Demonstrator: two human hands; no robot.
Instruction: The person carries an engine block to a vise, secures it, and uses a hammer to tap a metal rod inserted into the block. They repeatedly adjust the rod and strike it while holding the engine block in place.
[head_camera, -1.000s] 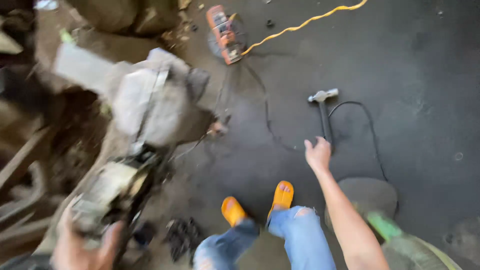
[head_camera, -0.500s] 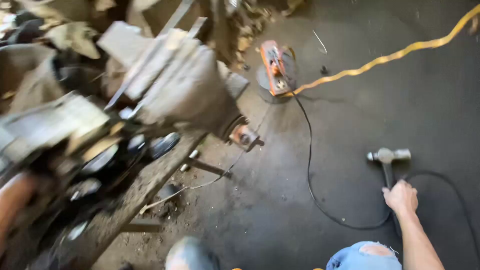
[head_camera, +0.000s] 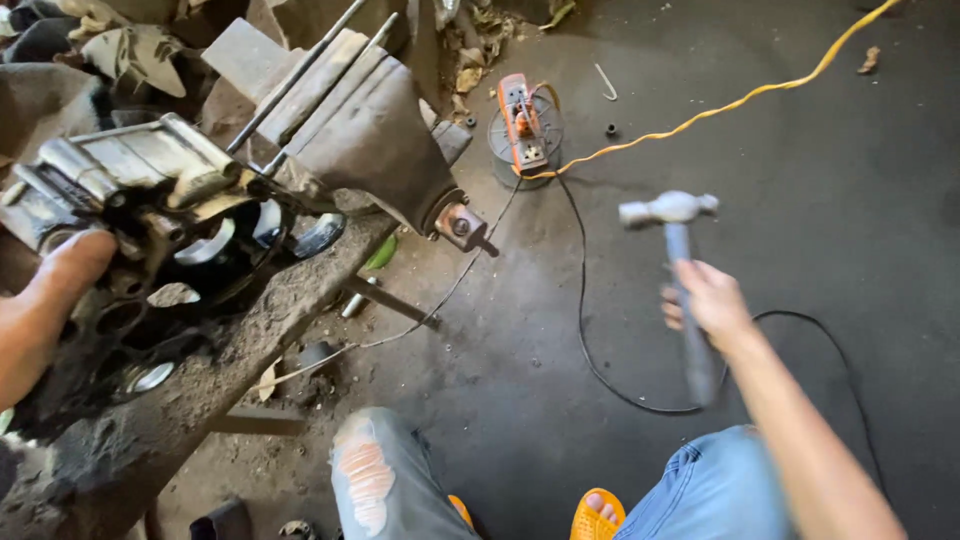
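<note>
Hammer (head_camera: 672, 215) had come up off the floor: the right hand (head_camera: 712, 300), which only touched it half a second before, was wrapped tight around its handle. Left hand (head_camera: 62, 275) pressed flat on the grey engine part (head_camera: 150, 180), left of the hammer, on the dirty worktop (head_camera: 250, 330)

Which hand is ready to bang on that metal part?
The right hand. It holds the hammer up off the floor, while the left hand rests against the metal part.
</note>
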